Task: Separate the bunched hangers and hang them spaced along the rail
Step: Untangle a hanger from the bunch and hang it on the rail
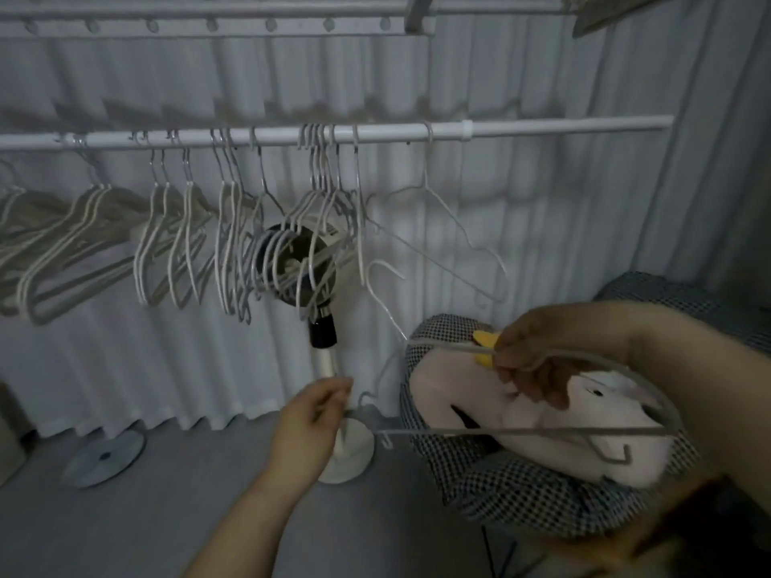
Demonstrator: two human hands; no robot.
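Note:
A white rail (pixel 542 127) runs across the view at head height. Several pale hangers hang from it in small groups on the left, with a tight bunch (pixel 325 194) near the middle and a single wire hanger (pixel 442 214) to its right. My right hand (pixel 538 360) grips one grey hanger (pixel 521 431) by its shoulder bar, low at the right and off the rail; its hook (pixel 384 281) points up to the left. My left hand (pixel 313 419) hovers below the bunch with loosely curled fingers and holds nothing.
A standing fan (pixel 325 360) on a round base stands behind the bunch, close to my left hand. A checked chair (pixel 521 498) with a pink plush toy (pixel 542 419) fills the lower right. A round disc (pixel 106 456) lies on the floor at left. Curtains hang behind.

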